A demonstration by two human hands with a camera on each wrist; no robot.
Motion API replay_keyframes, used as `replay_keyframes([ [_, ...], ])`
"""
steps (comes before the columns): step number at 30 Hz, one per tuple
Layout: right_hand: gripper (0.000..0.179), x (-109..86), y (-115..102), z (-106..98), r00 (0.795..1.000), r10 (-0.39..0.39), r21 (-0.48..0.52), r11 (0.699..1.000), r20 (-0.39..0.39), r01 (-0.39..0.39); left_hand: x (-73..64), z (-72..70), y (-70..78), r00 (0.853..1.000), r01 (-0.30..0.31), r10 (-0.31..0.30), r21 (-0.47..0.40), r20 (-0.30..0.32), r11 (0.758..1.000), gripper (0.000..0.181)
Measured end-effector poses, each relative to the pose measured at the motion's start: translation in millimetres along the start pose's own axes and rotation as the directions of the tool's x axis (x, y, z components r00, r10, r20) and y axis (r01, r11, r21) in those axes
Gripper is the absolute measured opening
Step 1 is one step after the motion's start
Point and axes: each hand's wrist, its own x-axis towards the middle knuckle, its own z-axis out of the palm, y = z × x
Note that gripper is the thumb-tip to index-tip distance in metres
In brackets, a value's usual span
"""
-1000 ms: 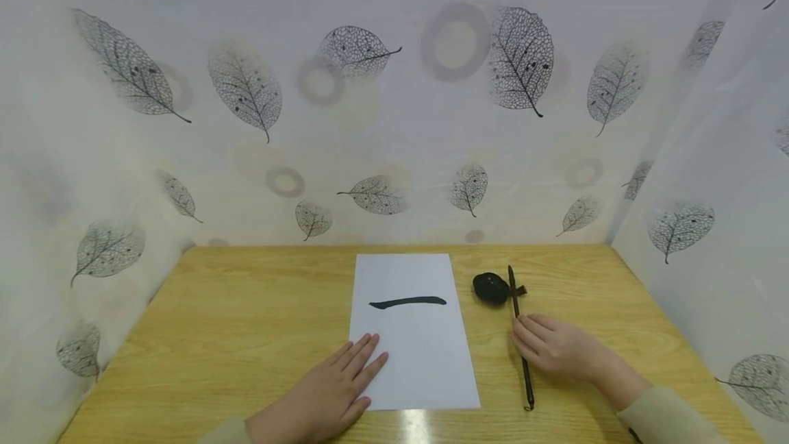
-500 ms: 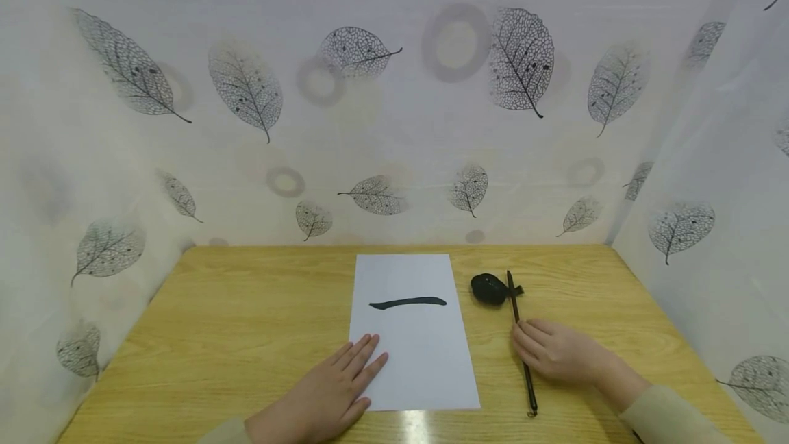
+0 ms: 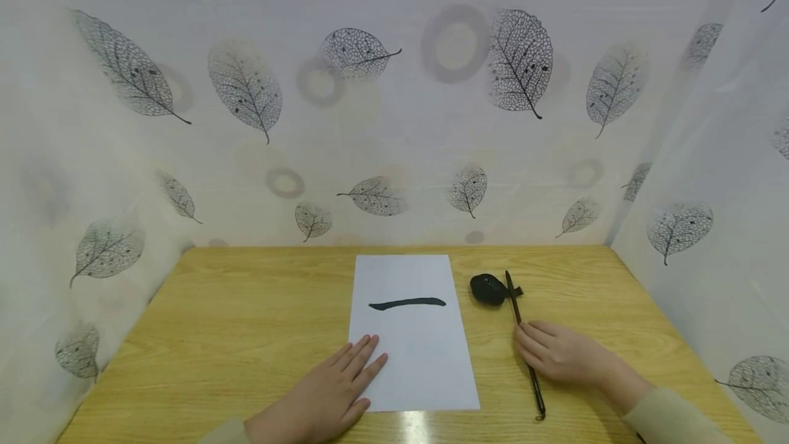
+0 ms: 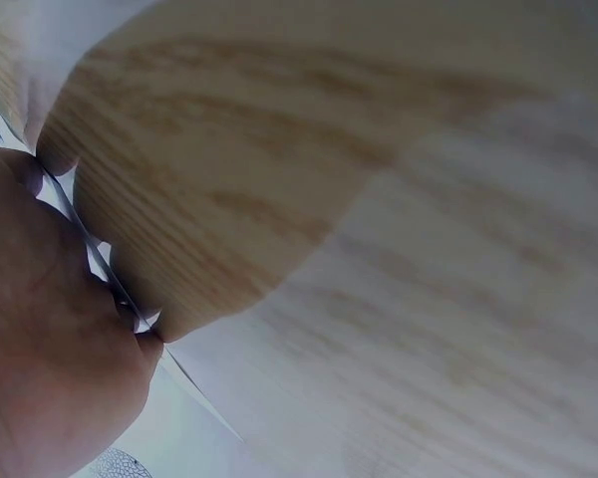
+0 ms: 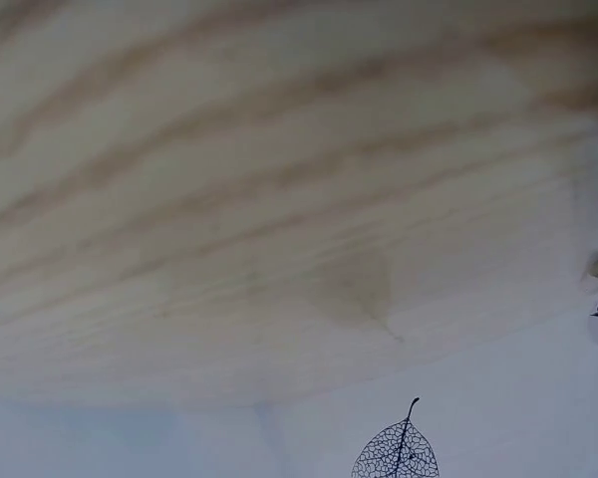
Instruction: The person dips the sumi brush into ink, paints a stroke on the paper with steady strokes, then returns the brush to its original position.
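Observation:
My left hand (image 3: 327, 392) rests flat with straight fingers on the lower left of a white paper sheet (image 3: 419, 368). A single thick black brush stroke (image 3: 407, 303) runs across the sheet. To the right, my right hand (image 3: 564, 355) pinches a dark calligraphy brush (image 3: 535, 389) around the middle of its handle. The brush's loop end points toward me; its far end crosses the short stub of a small, glossy black rounded piece (image 3: 488, 290). In the left wrist view, part of the left hand (image 4: 60, 319) shows beside the paper edge.
The wooden table (image 3: 246, 321) extends on both sides of the sheet. Behind it and along both sides hangs a pale curtain (image 3: 394, 129) printed with leaves. The right wrist view shows mostly wood grain and curtain.
The brush's loop end has swung right and toward me, and its far end has shifted slightly left and nearer. The black rounded piece has slid slightly left. My left hand stays put.

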Motion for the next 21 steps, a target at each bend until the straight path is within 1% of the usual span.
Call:
replay_keyframes([
  [7,0.064,-3.4,-0.8,-0.7,1.0,0.02,0.008,1.0,-0.002,-0.02,0.4,-0.9,0.6,0.999,0.014,-0.013,-0.036,0.036,0.999,0.061],
  [21,0.062,-7.9,-1.2,-0.2,0.999,0.032,0.03,0.999,-0.003,-0.032,0.4,-0.5,0.2,1.0,0.011,-0.01,-0.047,0.018,0.999,0.061],
])
